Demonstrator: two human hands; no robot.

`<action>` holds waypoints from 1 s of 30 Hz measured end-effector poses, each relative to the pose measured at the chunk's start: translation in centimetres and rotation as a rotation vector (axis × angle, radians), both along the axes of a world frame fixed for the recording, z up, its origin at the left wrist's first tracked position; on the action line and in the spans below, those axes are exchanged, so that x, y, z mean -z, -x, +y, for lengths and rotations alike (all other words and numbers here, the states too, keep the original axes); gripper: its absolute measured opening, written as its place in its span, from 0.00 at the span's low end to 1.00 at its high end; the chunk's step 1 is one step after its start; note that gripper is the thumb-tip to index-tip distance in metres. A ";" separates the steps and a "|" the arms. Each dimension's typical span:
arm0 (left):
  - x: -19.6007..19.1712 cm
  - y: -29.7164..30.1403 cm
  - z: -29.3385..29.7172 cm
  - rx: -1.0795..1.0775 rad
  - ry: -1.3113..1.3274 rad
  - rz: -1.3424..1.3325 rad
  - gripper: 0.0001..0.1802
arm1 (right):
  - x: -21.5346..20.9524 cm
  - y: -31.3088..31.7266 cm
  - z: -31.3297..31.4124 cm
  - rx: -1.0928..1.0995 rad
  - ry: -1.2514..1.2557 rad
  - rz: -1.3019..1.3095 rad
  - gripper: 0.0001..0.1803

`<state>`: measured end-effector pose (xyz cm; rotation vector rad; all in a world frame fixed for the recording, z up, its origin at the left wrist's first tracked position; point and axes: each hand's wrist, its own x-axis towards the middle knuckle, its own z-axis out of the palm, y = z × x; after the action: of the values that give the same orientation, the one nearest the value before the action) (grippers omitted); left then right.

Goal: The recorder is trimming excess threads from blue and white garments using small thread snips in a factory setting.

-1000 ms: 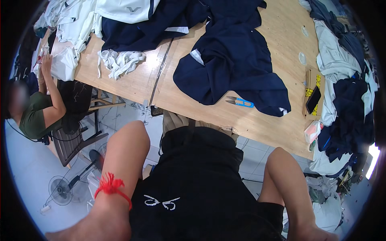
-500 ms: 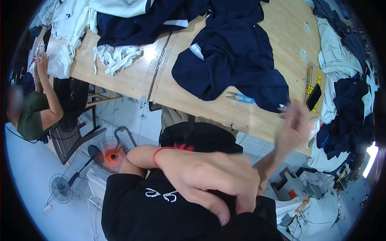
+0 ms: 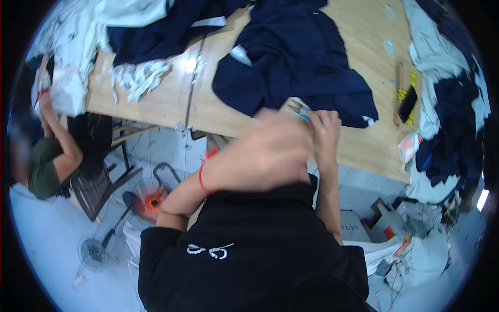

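My right hand (image 3: 326, 136) is at the near edge of the table, its fingers closed over the handle of blue thread snips (image 3: 302, 112). The snips' pointed metal blades stick out to the left of my fingertips. A dark navy garment (image 3: 291, 62) lies spread on the table just beyond them, with small white patches at its edges. My left hand (image 3: 267, 152), with a red string bracelet at the wrist, hovers in front of my body beside the right hand. Motion smears its fingers, and whether it holds anything cannot be made out.
The wooden table (image 3: 156, 106) carries white cloth strips (image 3: 139, 79) and more garments at the far left. On the right are a dark phone (image 3: 408, 104), yellow tape and heaped clothes (image 3: 452, 125). A co-worker (image 3: 54, 161) sits at left, near a standing fan (image 3: 150, 202).
My right hand has moved left and down onto the snips' handle. My left hand has gone up and away from my chest toward the table edge. The view has shifted slightly.
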<state>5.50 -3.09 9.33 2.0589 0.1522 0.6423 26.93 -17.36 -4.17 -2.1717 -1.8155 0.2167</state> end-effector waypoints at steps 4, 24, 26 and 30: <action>14.1 1.0 1.7 -0.443 -0.325 0.350 0.17 | -1.1 0.4 -0.6 -0.023 -0.049 0.023 0.12; 14.8 -4.1 3.3 -0.567 -0.389 0.259 0.02 | 0.6 -11.2 -7.1 0.780 -0.132 0.585 0.09; 10.5 -1.9 4.4 -0.602 0.275 0.063 0.05 | -3.2 -10.4 -6.4 0.916 -0.132 1.008 0.09; 6.6 3.1 8.7 -0.641 0.575 0.058 0.03 | -6.7 -6.7 -3.0 0.832 -0.604 1.395 0.07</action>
<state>2.42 5.63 2.72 1.4513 0.9447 0.8034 33.59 -20.37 2.52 -1.4063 -0.1329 0.6421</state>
